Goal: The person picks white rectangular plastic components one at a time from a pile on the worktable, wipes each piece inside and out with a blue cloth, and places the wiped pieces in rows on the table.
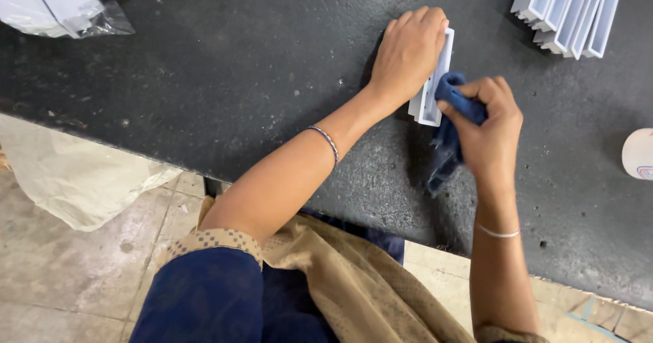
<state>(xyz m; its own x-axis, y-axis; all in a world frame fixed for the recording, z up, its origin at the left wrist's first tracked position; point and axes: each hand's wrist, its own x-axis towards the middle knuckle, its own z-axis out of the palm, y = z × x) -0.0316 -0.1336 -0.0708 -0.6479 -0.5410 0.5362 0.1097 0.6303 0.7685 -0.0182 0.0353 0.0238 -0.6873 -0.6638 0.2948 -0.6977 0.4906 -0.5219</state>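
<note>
Blue sleeve and tan scarf [354, 282] filled the near edge of the view, over a tiled floor [61, 282] with a pale sack [75, 180] lying on it. From there both forearms reached up and away across the edge of the dark, speckled tabletop [224, 64]. The left arm ran diagonally to the upper right, a beaded bracelet [325, 141] at the wrist. The right arm rose almost straight, a thin white band [498, 233] on its wrist.

The right hand [491, 128] was bent inward at the wrist, its fingers closed tight on a bunched blue cloth [452, 122], the loose end of which hung down onto the tabletop. The bunched end was pressed against the near end of a white frame [432, 84].

The left hand [408, 50] lay palm down over the frame, fingers together and curled over its far end, holding it against the tabletop. The frame was narrow, its long axis running from near to far with a slight lean to the right, its open channel facing right toward the cloth.

Further off, at the upper right, a row of similar frames [571, 13] stood packed side by side. A white round object [639, 154] showed at the right edge. Clear plastic bags [61, 3] lay at the far left.
</note>
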